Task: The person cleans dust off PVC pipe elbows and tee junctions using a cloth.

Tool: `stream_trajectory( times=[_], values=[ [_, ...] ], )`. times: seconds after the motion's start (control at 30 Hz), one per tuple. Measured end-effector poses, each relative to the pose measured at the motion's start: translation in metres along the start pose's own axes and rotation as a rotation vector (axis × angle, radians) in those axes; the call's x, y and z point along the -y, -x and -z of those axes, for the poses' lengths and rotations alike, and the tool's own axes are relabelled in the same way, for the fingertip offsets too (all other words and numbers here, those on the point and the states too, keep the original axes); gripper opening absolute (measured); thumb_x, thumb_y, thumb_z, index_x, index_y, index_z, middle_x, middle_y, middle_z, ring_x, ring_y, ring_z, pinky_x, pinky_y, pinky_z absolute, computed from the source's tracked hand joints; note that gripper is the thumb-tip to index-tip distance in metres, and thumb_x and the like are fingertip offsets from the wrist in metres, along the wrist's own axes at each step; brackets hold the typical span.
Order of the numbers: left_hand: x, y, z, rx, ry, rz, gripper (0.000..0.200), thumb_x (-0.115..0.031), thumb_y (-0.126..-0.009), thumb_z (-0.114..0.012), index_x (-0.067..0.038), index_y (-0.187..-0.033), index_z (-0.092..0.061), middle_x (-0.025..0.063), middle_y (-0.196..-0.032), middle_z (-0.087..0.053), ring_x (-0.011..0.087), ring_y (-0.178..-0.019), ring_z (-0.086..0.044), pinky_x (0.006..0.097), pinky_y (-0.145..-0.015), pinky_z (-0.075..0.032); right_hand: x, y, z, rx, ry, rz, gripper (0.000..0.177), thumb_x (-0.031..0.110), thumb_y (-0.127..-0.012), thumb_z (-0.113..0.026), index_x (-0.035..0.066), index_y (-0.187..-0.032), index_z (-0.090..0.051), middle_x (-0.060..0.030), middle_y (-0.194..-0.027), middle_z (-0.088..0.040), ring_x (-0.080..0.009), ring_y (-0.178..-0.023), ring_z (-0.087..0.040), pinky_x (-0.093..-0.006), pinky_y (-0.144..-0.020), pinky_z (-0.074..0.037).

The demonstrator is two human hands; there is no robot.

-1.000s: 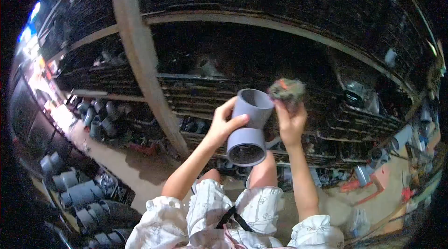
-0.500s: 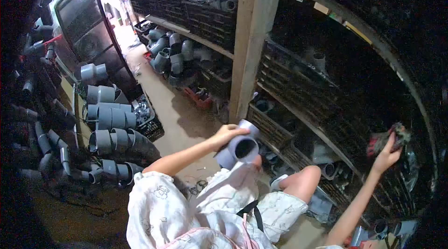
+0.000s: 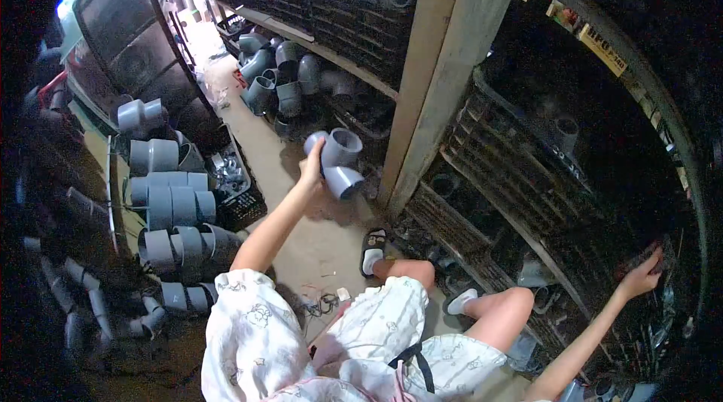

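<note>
My left hand [image 3: 310, 170] is closed around a grey plastic pipe tee [image 3: 340, 162], held out over the floor left of the wooden post. One round mouth of the tee faces up and another points down to the right. Far to the right, my right hand [image 3: 642, 280] is closed on a dark, crumpled rag [image 3: 639, 260] with some red in it, close to the shelf crates. Shadow hides much of the rag.
Grey pipe fittings [image 3: 172, 206] are stacked at left beside a black crate [image 3: 245, 202] of small parts. A wooden post [image 3: 433, 78] rises between shelves of dark crates [image 3: 520, 153]. More elbows [image 3: 290, 97] lie farther along the floor aisle [image 3: 256, 146].
My left hand has carried the tee forward and left, away from my lap, and turned it. My right hand has moved lower with the rag. The view has shifted.
</note>
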State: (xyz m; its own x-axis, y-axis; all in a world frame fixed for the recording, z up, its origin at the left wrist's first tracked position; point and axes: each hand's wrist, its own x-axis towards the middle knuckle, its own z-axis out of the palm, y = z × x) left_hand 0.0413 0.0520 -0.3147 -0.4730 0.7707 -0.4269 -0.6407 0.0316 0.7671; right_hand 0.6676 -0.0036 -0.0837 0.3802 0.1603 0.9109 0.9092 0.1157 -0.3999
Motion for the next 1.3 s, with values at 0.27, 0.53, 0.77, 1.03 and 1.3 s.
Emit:
stream_trajectory(
  times=[0.27, 0.53, 0.77, 1.03, 1.3],
  values=[
    [-0.042, -0.085, -0.09, -0.534, -0.572, -0.617, 0.093, -0.041, -0.045, -0.077, 0.001, -0.11, -0.027, 0.0244, -0.107, -0.04, 0.0349, -0.1, -0.041, 0.0384, -0.085, -0.034, -0.023, 0.002, 0.005, -0.12, 0.02, 0.025, 0.031, 0.02, -0.085, -0.043, -0.006, -0.094, -0.058, -0.0148, -0.096, -0.058, -0.0195, -0.087, -0.057, -0.029, -0.078, -0.041],
    [-0.027, -0.124, -0.122, -0.473, -0.667, -0.336, 0.094, -0.047, -0.049, -0.072, -0.006, -0.116, -0.02, 0.0269, -0.112, -0.033, 0.0407, -0.102, -0.038, 0.0436, -0.086, -0.033, -0.064, -0.003, 0.017, -0.227, 0.307, 0.133, 0.025, 0.017, -0.085, -0.041, 0.003, -0.095, -0.06, -0.0124, -0.097, -0.058, -0.0201, -0.084, -0.057, -0.0312, -0.07, -0.045],
    [-0.007, -0.159, -0.13, -0.256, -1.076, -0.361, 0.059, -0.042, -0.076, -0.045, -0.001, -0.116, -0.031, 0.0326, -0.114, -0.031, 0.0462, -0.101, -0.038, 0.0471, -0.086, -0.032, -0.068, -0.009, 0.033, -0.294, 0.784, 0.546, 0.022, 0.007, -0.084, -0.041, 0.006, -0.101, -0.055, -0.0086, -0.094, -0.059, -0.0201, -0.079, -0.059, -0.0303, -0.065, -0.047],
    [-0.012, -0.199, -0.082, -0.297, -1.909, -0.832, 0.041, -0.017, -0.07, -0.054, -0.01, -0.108, -0.041, 0.0124, -0.095, -0.047, 0.0301, -0.085, -0.05, 0.0378, -0.064, -0.046, -0.074, -0.013, 0.041, -0.302, 0.836, 0.624, 0.022, 0.006, -0.084, -0.04, 0.005, -0.1, -0.055, -0.0091, -0.093, -0.059, -0.02, -0.08, -0.058, -0.0305, -0.065, -0.047],
    [-0.026, -0.21, -0.069, -0.22, -1.95, -0.976, 0.028, -0.011, -0.075, -0.046, -0.006, -0.102, -0.042, 0.0126, -0.083, -0.055, 0.0287, -0.073, -0.058, 0.0387, -0.057, -0.048, -0.084, -0.018, 0.046, -0.276, 0.822, 0.657, 0.022, 0.006, -0.084, -0.04, 0.005, -0.099, -0.056, -0.0097, -0.094, -0.059, -0.0199, -0.081, -0.058, -0.0306, -0.066, -0.047]
  ],
)
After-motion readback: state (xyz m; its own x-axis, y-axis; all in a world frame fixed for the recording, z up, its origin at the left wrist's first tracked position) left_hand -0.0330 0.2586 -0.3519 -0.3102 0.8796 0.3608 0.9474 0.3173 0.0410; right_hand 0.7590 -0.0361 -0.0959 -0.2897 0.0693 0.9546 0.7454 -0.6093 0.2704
